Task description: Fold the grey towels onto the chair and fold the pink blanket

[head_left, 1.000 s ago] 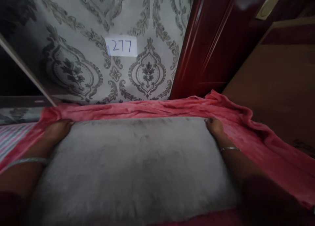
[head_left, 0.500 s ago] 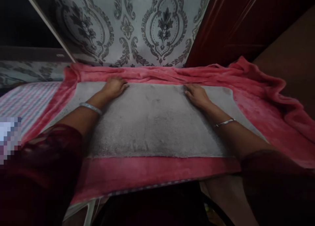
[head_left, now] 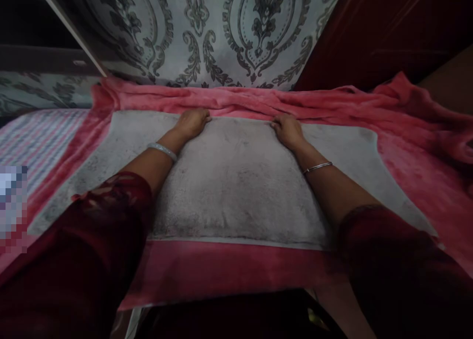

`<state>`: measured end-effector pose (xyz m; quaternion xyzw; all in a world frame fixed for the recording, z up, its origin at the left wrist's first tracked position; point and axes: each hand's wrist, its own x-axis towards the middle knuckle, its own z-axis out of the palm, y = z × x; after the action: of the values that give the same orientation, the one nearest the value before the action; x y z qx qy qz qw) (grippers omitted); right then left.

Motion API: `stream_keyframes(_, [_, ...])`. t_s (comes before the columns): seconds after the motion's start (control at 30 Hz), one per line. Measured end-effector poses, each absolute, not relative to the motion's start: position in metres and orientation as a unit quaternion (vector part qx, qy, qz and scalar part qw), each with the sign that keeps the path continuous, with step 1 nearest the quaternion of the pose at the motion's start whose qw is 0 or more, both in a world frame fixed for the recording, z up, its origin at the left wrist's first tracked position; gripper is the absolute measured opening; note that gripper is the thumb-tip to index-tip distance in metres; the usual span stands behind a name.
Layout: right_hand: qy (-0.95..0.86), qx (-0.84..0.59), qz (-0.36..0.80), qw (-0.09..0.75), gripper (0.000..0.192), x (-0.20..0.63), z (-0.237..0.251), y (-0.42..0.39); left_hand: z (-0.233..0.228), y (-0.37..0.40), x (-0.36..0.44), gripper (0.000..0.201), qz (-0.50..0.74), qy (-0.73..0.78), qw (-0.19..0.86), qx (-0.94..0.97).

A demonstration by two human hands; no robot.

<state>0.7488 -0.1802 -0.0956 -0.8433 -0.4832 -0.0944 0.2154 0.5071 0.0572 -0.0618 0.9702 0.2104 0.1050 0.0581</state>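
Note:
A grey towel [head_left: 240, 176] lies flat on a pink blanket [head_left: 406, 147]. My left hand [head_left: 192, 123] rests at the towel's far edge, left of centre, fingers curled at the edge. At the same edge, right of centre, my right hand [head_left: 286, 131] lies with its fingers bent over the hem. Whether either hand pinches the cloth is unclear. Both wrists wear thin bangles, and dark red sleeves cover my forearms.
Patterned grey wallpaper [head_left: 229, 33] rises just behind the blanket. A dark red wooden panel [head_left: 380, 28] stands at the back right. Striped cloth [head_left: 40, 137] shows at the left under the blanket. The blanket's front edge [head_left: 229, 275] hangs near my body.
My hands went from the towel's outer corners to its middle, then reached forward to the far edge. The view has tilted down, and the towel now lies flat.

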Motion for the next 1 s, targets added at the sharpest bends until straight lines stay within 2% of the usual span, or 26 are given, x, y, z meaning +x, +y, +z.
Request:
stream_keyframes(0.13, [-0.509, -0.835, -0.074, 0.197, 0.034, 0.749, -0.097, -0.182, -0.060, 0.055, 0.502, 0.041, 0.099, 0.200, 0.056, 0.973])
stream_keyframes(0.3, [-0.553, -0.822, -0.065, 0.123, 0.062, 0.726, -0.093, -0.221, -0.051, 0.031, 0.469, 0.070, 0.073, 0.142, 0.006, 0.987])
stream_keyframes(0.37, [-0.581, -0.808, -0.047, 0.092, 0.066, 0.706, -0.092, -0.253, -0.052, 0.007, 0.445, 0.075, 0.039, 0.080, 0.000, 0.996])
stream_keyframes(0.5, [-0.656, -0.752, -0.018, 0.060, 0.067, 0.654, -0.091, -0.328, -0.056, -0.048, 0.395, 0.070, -0.016, -0.032, 0.039, 0.999])
stream_keyframes(0.67, [-0.672, -0.739, -0.013, 0.045, 0.063, 0.617, -0.092, -0.396, -0.056, -0.086, 0.365, 0.074, -0.016, -0.037, 0.052, 0.998])
stream_keyframes(0.83, [-0.553, -0.833, -0.002, 0.029, 0.062, 0.640, -0.093, -0.435, -0.061, -0.100, 0.365, 0.068, 0.020, -0.033, 0.026, 0.999])
stream_keyframes(1.0, [-0.417, -0.908, 0.001, 0.031, 0.062, 0.666, -0.090, -0.469, -0.071, -0.076, 0.353, 0.066, 0.042, 0.032, 0.001, 0.999])
